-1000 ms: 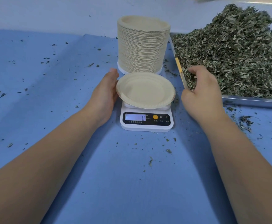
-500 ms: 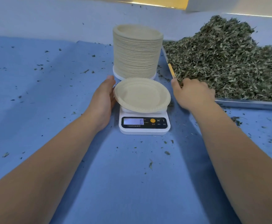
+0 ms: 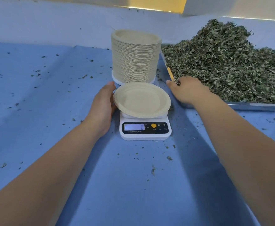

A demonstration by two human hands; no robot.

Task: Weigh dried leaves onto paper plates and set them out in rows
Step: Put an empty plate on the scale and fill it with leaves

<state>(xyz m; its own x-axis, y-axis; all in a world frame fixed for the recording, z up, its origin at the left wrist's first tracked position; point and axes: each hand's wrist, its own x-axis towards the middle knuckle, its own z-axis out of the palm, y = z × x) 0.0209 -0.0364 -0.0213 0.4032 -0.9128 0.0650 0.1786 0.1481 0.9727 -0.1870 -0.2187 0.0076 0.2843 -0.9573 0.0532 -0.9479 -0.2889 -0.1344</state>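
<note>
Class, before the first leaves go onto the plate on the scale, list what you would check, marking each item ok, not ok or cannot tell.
1. The paper plate sits on the scale: ok.
2. The plate is empty: ok.
3. The display reads 0: ok.
4. The left hand is off the plate's rim: cannot tell; its fingers lie right beside it.
5. The right hand is at the dried leaves: ok.
6. Its grip holds leaves: cannot tell; the fingertips are hidden.
</note>
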